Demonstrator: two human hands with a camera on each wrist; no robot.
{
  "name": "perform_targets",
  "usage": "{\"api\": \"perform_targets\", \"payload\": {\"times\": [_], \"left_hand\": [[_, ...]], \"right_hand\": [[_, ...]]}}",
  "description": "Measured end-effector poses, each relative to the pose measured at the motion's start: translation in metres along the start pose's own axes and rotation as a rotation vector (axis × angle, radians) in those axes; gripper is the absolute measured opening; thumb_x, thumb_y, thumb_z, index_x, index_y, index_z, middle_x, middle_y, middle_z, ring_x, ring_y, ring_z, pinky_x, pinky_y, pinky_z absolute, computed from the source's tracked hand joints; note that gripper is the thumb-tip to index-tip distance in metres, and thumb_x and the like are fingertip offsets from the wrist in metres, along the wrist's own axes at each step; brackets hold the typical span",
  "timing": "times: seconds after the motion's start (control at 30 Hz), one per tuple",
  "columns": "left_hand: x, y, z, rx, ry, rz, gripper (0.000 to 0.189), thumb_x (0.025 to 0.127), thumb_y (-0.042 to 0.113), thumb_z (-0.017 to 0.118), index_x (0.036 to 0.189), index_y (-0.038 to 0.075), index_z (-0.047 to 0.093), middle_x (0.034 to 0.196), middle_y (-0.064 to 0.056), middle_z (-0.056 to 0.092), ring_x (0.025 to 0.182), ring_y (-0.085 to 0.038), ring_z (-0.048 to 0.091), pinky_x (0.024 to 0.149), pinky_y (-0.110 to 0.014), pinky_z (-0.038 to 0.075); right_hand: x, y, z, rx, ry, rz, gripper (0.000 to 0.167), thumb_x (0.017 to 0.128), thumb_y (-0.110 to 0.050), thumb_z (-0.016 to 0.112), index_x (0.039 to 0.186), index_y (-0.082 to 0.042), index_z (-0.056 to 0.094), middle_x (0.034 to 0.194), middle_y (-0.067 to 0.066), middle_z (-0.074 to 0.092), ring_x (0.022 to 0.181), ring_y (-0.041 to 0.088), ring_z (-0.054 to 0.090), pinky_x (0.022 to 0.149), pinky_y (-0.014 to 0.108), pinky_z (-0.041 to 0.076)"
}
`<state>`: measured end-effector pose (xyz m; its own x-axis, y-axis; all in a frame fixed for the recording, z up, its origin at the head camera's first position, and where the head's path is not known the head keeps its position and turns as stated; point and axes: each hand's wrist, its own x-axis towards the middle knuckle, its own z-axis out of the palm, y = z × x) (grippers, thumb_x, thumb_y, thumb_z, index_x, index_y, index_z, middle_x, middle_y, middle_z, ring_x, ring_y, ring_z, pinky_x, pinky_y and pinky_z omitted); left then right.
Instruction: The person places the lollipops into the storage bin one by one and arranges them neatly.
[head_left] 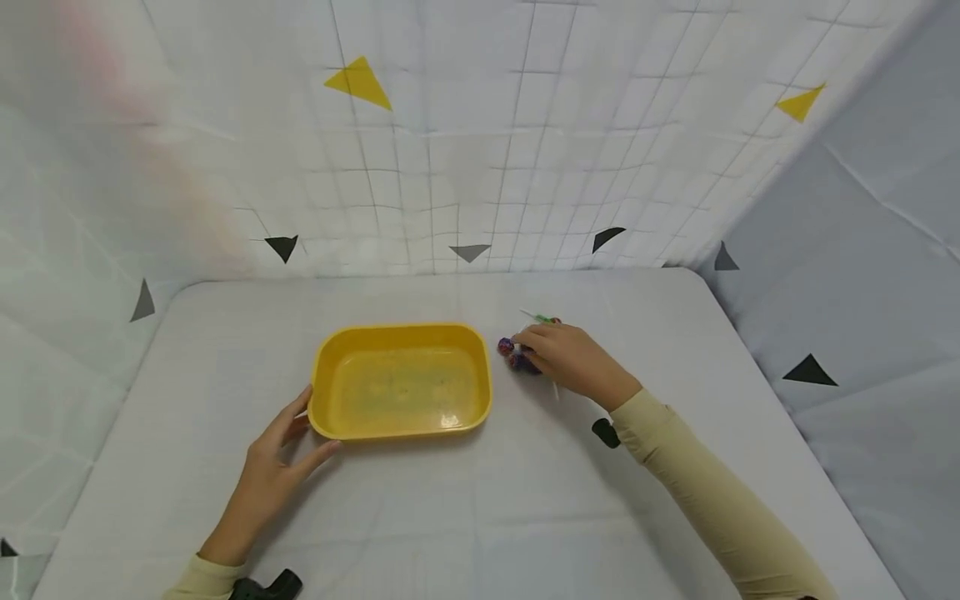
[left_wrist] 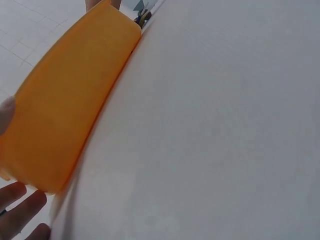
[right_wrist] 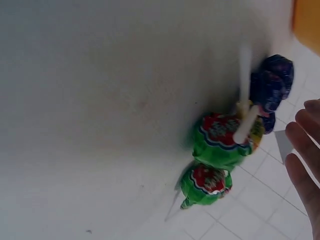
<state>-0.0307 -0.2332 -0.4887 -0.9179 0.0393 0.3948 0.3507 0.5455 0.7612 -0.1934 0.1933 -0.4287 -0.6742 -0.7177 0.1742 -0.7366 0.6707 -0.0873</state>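
Observation:
A yellow plastic tray [head_left: 401, 431] sits on the white-covered table. At its front left corner my left hand [head_left: 272, 471] touches the outer walls, thumb along the front and fingers at the left side, spread. To the right of the tray lies a small bunch of wrapped lollipops [head_left: 514, 360]. My right hand [head_left: 573, 360] is over them and partly hides them. In the right wrist view its fingers [right_wrist: 303, 145] look straight and beside the bunch. Green-and-red lollipops [right_wrist: 220, 142] and dark blue ones [right_wrist: 272, 87] show there, with white sticks.
A white cloth covers the table [head_left: 480, 517], with white sheet walls behind and at both sides. Black, grey and yellow triangles [head_left: 360, 82] mark the walls. Dark wrist devices [head_left: 606, 432] show at both cuffs.

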Motion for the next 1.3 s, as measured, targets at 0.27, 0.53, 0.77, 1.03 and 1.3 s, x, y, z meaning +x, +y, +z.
{"api": "perform_targets", "payload": {"times": [0.27, 0.53, 0.77, 1.03, 1.3], "left_hand": [[-0.005, 0.001, 0.001, -0.015, -0.009, -0.052, 0.094, 0.078, 0.001, 0.088, 0.159, 0.013, 0.041, 0.155, -0.017, 0.053, 0.119, 0.008, 0.060, 0.106, 0.001, 0.040], [0.003, -0.002, 0.000, 0.021, -0.041, -0.082, 0.094, 0.082, 0.010, 0.087, 0.161, 0.020, 0.037, 0.160, -0.009, 0.049, 0.124, -0.011, 0.064, 0.108, 0.001, 0.039], [0.006, -0.003, -0.001, 0.022, -0.064, -0.123, 0.093, 0.085, 0.015, 0.087, 0.162, 0.022, 0.035, 0.162, -0.008, 0.046, 0.125, -0.027, 0.063, 0.108, 0.002, 0.036], [0.000, -0.001, -0.002, 0.005, -0.040, -0.124, 0.091, 0.085, 0.014, 0.086, 0.161, 0.019, 0.037, 0.160, -0.011, 0.047, 0.123, -0.024, 0.065, 0.108, 0.003, 0.036], [0.001, 0.003, -0.001, -0.001, -0.011, -0.090, 0.092, 0.082, 0.008, 0.088, 0.160, 0.015, 0.040, 0.158, -0.013, 0.050, 0.123, 0.002, 0.061, 0.107, 0.002, 0.039]], "right_hand": [[0.018, 0.008, 0.025, 0.038, -0.057, -0.016, 0.025, 0.101, -0.004, 0.063, 0.122, -0.010, 0.074, 0.115, 0.003, 0.076, 0.102, 0.019, 0.073, 0.092, 0.037, 0.064], [0.030, 0.010, 0.022, 0.044, -0.121, 0.043, 0.025, 0.100, -0.005, 0.063, 0.120, -0.011, 0.076, 0.114, 0.003, 0.077, 0.105, 0.021, 0.073, 0.097, 0.041, 0.063], [0.037, 0.014, 0.021, 0.092, -0.173, 0.120, 0.027, 0.096, -0.012, 0.074, 0.123, -0.010, 0.074, 0.114, 0.002, 0.074, 0.107, 0.021, 0.070, 0.098, 0.040, 0.062], [0.054, 0.015, 0.031, 0.162, -0.158, 0.179, 0.024, 0.097, -0.024, 0.074, 0.117, -0.010, 0.075, 0.104, 0.002, 0.074, 0.092, 0.017, 0.070, 0.087, 0.036, 0.064], [0.062, 0.018, 0.036, 0.116, -0.128, 0.258, 0.030, 0.099, -0.032, 0.072, 0.115, -0.008, 0.074, 0.102, 0.005, 0.075, 0.093, 0.021, 0.071, 0.087, 0.039, 0.065]]}}
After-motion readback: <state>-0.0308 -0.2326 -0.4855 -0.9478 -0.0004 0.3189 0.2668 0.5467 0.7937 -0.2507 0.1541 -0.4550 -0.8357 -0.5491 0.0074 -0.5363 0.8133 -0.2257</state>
